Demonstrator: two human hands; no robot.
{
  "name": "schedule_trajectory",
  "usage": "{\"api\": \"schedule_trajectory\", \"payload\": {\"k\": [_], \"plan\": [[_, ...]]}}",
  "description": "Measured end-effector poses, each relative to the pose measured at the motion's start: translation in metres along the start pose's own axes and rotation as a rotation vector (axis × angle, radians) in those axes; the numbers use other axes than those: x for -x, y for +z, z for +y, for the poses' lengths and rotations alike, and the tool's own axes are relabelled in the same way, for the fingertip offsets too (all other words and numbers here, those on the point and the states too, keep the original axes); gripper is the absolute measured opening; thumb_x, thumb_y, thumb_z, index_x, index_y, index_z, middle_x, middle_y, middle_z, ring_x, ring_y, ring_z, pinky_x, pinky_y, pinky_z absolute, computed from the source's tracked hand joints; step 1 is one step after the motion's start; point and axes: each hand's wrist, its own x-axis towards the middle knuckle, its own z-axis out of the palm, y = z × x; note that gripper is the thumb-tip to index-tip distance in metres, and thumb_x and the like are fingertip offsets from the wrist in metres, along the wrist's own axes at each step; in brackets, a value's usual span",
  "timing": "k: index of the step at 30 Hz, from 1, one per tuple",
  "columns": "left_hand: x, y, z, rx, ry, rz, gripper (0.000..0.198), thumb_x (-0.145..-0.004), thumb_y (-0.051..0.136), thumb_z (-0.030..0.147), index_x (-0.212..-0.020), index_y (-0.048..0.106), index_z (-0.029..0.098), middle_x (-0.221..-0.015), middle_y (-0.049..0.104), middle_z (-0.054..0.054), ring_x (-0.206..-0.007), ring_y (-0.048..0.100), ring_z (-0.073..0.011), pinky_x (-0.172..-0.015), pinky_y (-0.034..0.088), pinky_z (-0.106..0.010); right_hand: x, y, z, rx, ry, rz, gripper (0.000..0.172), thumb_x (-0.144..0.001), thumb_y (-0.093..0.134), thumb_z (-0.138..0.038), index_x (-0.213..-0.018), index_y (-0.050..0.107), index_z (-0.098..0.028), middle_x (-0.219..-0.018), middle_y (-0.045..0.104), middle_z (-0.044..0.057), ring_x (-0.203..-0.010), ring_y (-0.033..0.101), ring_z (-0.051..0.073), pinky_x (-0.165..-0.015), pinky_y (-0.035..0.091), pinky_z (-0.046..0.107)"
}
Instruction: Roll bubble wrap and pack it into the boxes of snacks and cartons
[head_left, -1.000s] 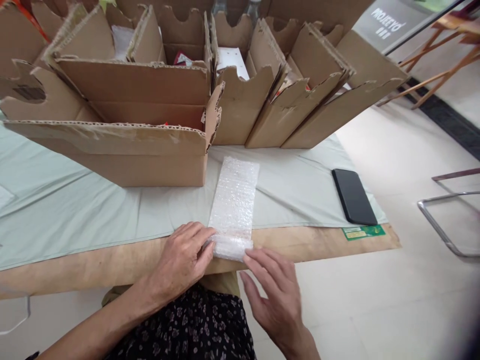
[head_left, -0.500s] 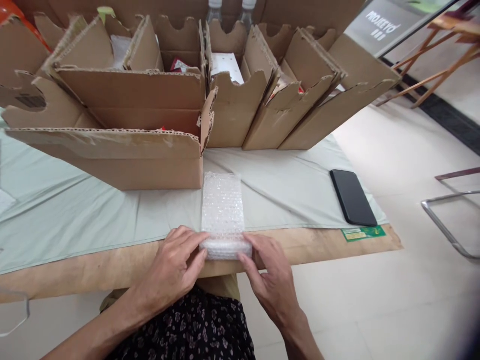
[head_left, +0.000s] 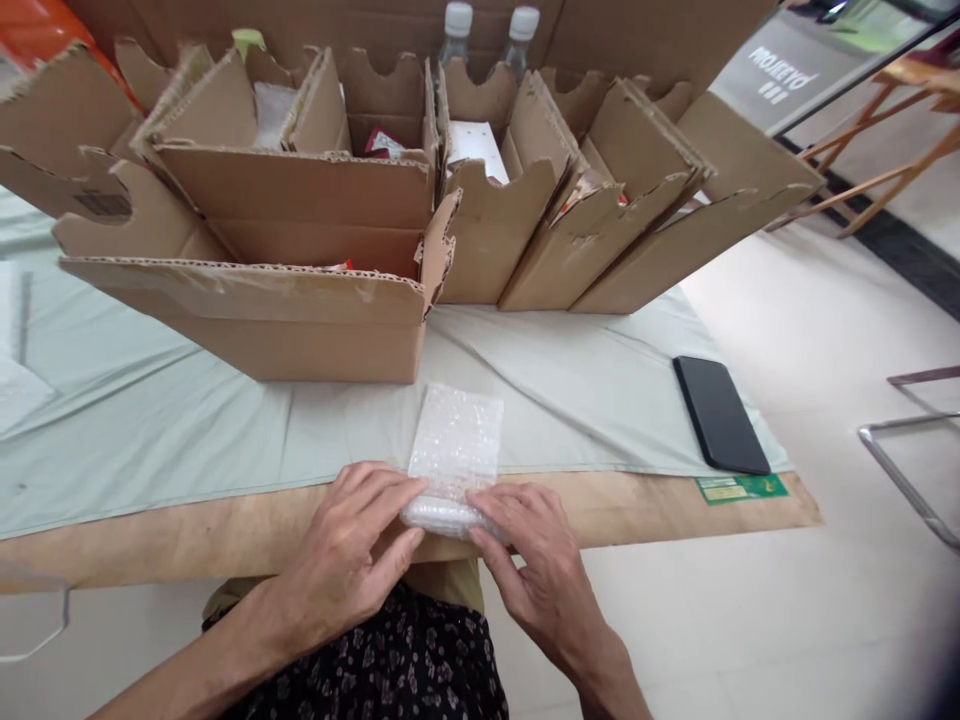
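Note:
A strip of clear bubble wrap (head_left: pixel 459 435) lies at the table's front edge, its near end rolled into a thick bundle. What is inside the roll cannot be made out. My left hand (head_left: pixel 360 545) pinches the roll's left end between thumb and fingers. At the right end, my right hand (head_left: pixel 532 555) grips the roll the same way, fingers on top and thumb at the near side. The flat tail of the wrap points away from me, close to the front corner of a cardboard box (head_left: pixel 337 335).
Several cardboard bins (head_left: pixel 495 240) stand across the back, with two capped bottles (head_left: pixel 456 40) behind them. At the right lie a black phone (head_left: pixel 720 415) and a green card (head_left: pixel 742 488). White sheets (head_left: pixel 19 390) rest at the far left of the green cloth (head_left: pixel 187 430).
The flat tail of the bubble wrap is shorter and slightly slanted now. Both hands stay on the roll, the right fingers further in over it. The camera view has shifted a little.

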Motion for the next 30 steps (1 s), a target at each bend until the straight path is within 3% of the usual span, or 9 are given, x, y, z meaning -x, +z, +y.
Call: {"api": "schedule_trajectory", "payload": {"k": [6,10,12,15,18,21,24,27,30], "plan": [[-0.017,0.011,-0.013,-0.199,-0.082,0.084,0.021,-0.1,0.057,0.018,-0.12,0.064,0.014,-0.095,0.072,-0.008,-0.089,0.061,-0.0254,-0.081,0.052,-0.045,0.003,0.001,-0.002,0.172,0.027,0.207,0.029,-0.098,0.063,-0.018,-0.127,0.062,-0.015,-0.119,0.069,0.014,-0.116,0.061,0.028,-0.098,0.047,0.044],[-0.02,0.014,-0.018,-0.165,-0.132,0.122,0.024,-0.1,0.058,0.023,-0.123,0.064,0.016,-0.103,0.071,-0.01,-0.094,0.063,-0.026,-0.085,0.053,-0.047,0.002,0.008,-0.003,0.221,-0.02,0.079,0.03,-0.096,0.065,-0.018,-0.126,0.064,-0.017,-0.125,0.071,0.013,-0.122,0.062,0.031,-0.098,0.047,0.046],[-0.011,0.01,-0.015,-0.026,-0.226,0.167,0.031,-0.1,0.06,0.027,-0.13,0.062,0.019,-0.11,0.07,-0.01,-0.1,0.065,-0.0252,-0.089,0.055,-0.046,0.001,0.011,-0.001,0.193,0.013,0.078,0.031,-0.097,0.061,-0.014,-0.127,0.063,-0.019,-0.12,0.074,0.01,-0.118,0.064,0.03,-0.095,0.049,0.045],[0.008,0.0,-0.005,0.364,-0.46,0.199,0.044,-0.099,0.064,0.034,-0.141,0.056,0.024,-0.129,0.068,-0.012,-0.112,0.068,-0.025,-0.095,0.058,-0.045,0.002,0.012,-0.002,0.077,0.149,0.192,0.029,-0.099,0.06,-0.016,-0.127,0.063,-0.023,-0.11,0.075,0.008,-0.105,0.069,0.026,-0.089,0.055,0.042],[0.016,-0.003,0.006,0.903,-0.638,0.067,0.057,-0.096,0.07,0.038,-0.147,0.051,0.023,-0.143,0.064,-0.015,-0.124,0.067,-0.0275,-0.107,0.056,-0.048,0.004,0.013,-0.013,-0.09,0.288,0.208,0.024,-0.1,0.061,-0.022,-0.124,0.065,-0.025,-0.11,0.074,0.007,-0.098,0.071,0.022,-0.082,0.058,0.036],[0.008,0.002,0.015,1.287,-0.693,-0.047,0.06,-0.089,0.077,0.038,-0.142,0.057,0.02,-0.14,0.066,-0.015,-0.129,0.064,-0.0295,-0.114,0.049,-0.05,0.007,0.016,-0.031,-0.231,0.3,0.145,0.023,-0.102,0.058,-0.023,-0.123,0.065,-0.027,-0.108,0.075,0.004,-0.095,0.071,0.02,-0.079,0.059,0.032],[-0.001,0.01,0.019,1.435,-0.747,0.005,0.05,-0.086,0.08,0.038,-0.129,0.065,0.018,-0.127,0.073,-0.013,-0.123,0.067,-0.0295,-0.11,0.051,-0.048,0.012,0.017,-0.038,-0.148,0.24,0.179,0.02,-0.102,0.058,-0.025,-0.118,0.069,-0.027,-0.112,0.072,0.006,-0.103,0.068,0.023,-0.088,0.057,0.038],[-0.001,0.01,0.018,1.434,-0.743,0.049,0.044,-0.085,0.08,0.039,-0.121,0.067,0.018,-0.118,0.076,-0.011,-0.115,0.071,-0.0279,-0.101,0.056,-0.043,0.016,0.006,-0.03,-0.058,0.27,0.269,0.027,-0.103,0.056,-0.035,-0.124,0.069,-0.025,-0.132,0.064,0.011,-0.124,0.061,0.028,-0.101,0.053,0.046],[0.003,0.004,0.02,1.322,-0.659,0.004,0.043,-0.085,0.078,0.034,-0.124,0.066,0.02,-0.12,0.076,-0.01,-0.111,0.072,-0.0262,-0.095,0.057,-0.039,0.012,-0.006,-0.021,-0.237,0.329,0.219,0.045,-0.105,0.051,-0.049,-0.141,0.059,-0.023,-0.138,0.065,0.013,-0.125,0.064,0.028,-0.1,0.057,0.044]]}}
